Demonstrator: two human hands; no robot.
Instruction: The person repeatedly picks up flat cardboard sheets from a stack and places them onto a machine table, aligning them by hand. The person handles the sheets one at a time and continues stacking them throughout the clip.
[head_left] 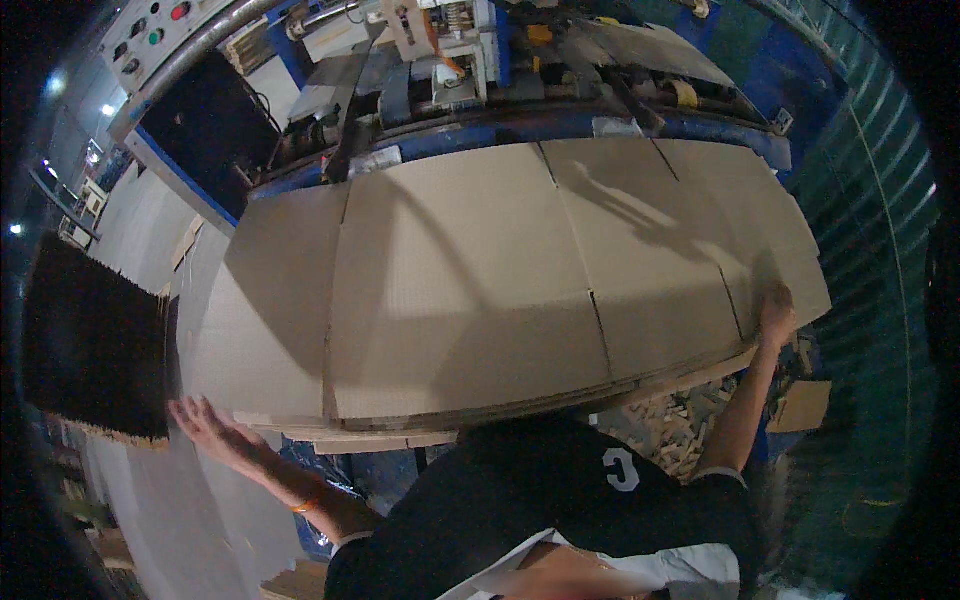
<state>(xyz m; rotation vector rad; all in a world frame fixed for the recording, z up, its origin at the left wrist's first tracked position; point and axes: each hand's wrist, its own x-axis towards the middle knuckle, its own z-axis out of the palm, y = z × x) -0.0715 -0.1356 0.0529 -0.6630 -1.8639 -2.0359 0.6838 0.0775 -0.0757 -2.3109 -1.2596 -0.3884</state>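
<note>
A wide brown cardboard sheet (460,290), scored and slotted, lies on top of a stack of similar sheets in front of me. Its far edge reaches the blue front bar of a machine. At the near right edge my right hand (777,315) is closed on the cardboard, its fingertips partly blurred. My left hand (208,428) is off the near left corner, fingers apart, holding nothing. A dark shadow of an arm falls across the right part of the sheet.
Beyond the stack stands the blue machine (520,130) with rollers and belts. A control panel (160,32) with buttons is at the upper left. Another cardboard stack (95,345) stands at the left. Cardboard scraps (672,425) lie under the near right edge. A green corrugated wall (880,260) runs along the right.
</note>
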